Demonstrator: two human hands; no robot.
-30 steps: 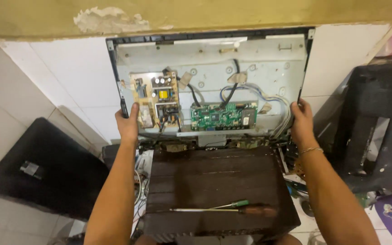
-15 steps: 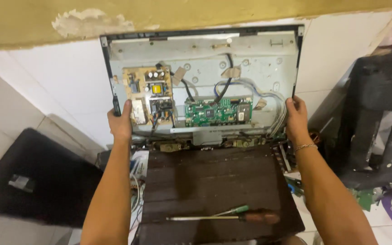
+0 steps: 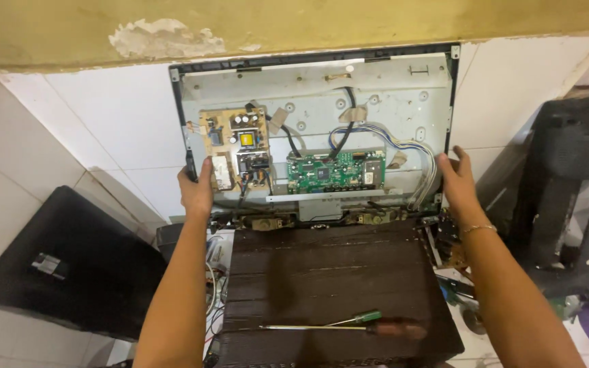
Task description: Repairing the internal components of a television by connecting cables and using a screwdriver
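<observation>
An opened flat-screen panel (image 3: 390,102) stands upright against the tiled wall, its grey metal back facing me. A tan power board (image 3: 234,146) sits at its left and a green circuit board (image 3: 335,172) in the middle, joined by cables. My left hand (image 3: 195,189) grips the panel's lower left edge. My right hand (image 3: 457,181) holds the lower right edge, fingers spread along the frame.
A dark wooden table (image 3: 328,279) lies below the panel, carrying a green-handled screwdriver (image 3: 356,318) and a brown-handled screwdriver (image 3: 369,328). A black back cover (image 3: 63,266) leans on the floor at left. A black plastic chair (image 3: 570,184) stands at right, with loose parts beside the table.
The panel shifted slightly right and a little lower in view; both hands stayed on its lower edges.
</observation>
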